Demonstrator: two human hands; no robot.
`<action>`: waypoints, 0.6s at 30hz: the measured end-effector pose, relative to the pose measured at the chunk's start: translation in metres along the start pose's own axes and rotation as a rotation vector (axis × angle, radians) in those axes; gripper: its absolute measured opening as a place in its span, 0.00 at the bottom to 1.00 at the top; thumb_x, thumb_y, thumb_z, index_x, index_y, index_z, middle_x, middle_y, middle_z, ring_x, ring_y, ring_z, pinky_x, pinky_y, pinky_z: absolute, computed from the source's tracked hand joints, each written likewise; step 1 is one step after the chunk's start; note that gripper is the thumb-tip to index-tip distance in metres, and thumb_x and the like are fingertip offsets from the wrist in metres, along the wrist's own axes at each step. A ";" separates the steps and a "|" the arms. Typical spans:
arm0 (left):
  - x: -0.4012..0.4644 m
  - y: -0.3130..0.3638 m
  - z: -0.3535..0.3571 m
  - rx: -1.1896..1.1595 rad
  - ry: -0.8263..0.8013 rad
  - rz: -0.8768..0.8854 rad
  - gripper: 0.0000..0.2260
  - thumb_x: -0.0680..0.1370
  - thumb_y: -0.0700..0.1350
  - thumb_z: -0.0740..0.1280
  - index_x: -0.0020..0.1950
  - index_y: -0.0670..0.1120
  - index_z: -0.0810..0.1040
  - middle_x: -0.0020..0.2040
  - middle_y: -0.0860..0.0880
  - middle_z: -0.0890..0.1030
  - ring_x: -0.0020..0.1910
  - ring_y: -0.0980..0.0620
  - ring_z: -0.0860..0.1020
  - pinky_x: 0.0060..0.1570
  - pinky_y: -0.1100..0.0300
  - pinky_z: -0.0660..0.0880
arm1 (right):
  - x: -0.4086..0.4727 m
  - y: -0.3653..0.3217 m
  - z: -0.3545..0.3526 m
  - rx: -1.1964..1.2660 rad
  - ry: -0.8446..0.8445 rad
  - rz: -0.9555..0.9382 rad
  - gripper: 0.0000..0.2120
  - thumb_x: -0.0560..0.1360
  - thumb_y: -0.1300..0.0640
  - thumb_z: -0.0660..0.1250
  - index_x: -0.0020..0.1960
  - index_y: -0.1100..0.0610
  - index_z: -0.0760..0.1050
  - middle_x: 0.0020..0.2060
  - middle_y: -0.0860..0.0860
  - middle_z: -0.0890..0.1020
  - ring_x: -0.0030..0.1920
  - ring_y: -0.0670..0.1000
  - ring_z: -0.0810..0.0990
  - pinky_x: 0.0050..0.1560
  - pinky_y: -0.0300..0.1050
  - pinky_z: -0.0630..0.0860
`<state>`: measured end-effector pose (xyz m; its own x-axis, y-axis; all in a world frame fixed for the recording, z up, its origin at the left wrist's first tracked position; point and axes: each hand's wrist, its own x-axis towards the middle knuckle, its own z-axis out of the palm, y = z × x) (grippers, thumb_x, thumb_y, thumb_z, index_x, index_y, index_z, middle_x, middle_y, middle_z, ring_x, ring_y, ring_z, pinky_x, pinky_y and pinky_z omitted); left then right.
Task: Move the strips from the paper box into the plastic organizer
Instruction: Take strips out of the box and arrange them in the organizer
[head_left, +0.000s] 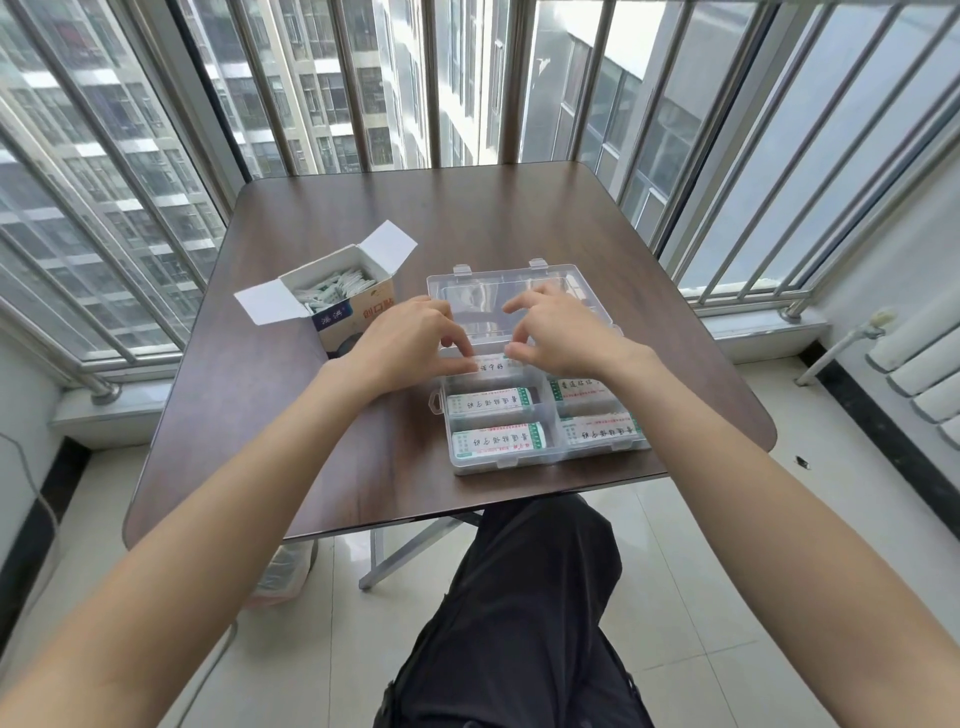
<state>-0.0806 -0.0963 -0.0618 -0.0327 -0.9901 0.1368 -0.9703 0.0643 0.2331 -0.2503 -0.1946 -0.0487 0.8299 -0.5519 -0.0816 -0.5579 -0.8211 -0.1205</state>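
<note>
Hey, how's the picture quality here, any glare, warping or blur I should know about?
Head view: strong daylight through the window bars backlights the scene, and the sky patches are blown out; wide-angle distortion bows the bars and stretches the forearms; soft glare on the plastic organizer lid; print on the strips is slightly soft; left hand and right hand are evenly lit.
</note>
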 end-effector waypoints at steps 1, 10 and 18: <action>0.000 0.000 0.001 0.002 -0.002 -0.005 0.11 0.72 0.59 0.69 0.48 0.54 0.84 0.40 0.54 0.73 0.43 0.56 0.69 0.39 0.61 0.62 | 0.000 -0.002 0.001 0.025 -0.008 0.012 0.16 0.79 0.51 0.60 0.51 0.59 0.83 0.70 0.50 0.69 0.70 0.53 0.60 0.69 0.50 0.59; 0.002 -0.002 0.002 -0.006 -0.038 -0.048 0.12 0.73 0.58 0.68 0.48 0.53 0.84 0.42 0.51 0.76 0.43 0.54 0.70 0.40 0.59 0.66 | -0.005 -0.003 0.001 -0.001 -0.026 0.048 0.14 0.76 0.62 0.59 0.51 0.59 0.83 0.71 0.51 0.68 0.71 0.54 0.60 0.69 0.53 0.62; 0.000 0.000 -0.001 0.036 -0.082 -0.057 0.12 0.73 0.60 0.67 0.47 0.54 0.84 0.42 0.51 0.74 0.46 0.52 0.72 0.40 0.60 0.63 | 0.000 -0.001 0.004 0.045 -0.055 0.093 0.13 0.75 0.61 0.60 0.49 0.58 0.83 0.70 0.49 0.69 0.70 0.53 0.61 0.69 0.54 0.63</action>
<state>-0.0808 -0.0966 -0.0608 0.0047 -0.9990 0.0447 -0.9791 0.0045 0.2034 -0.2496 -0.1930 -0.0529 0.7739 -0.6157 -0.1483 -0.6330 -0.7586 -0.1542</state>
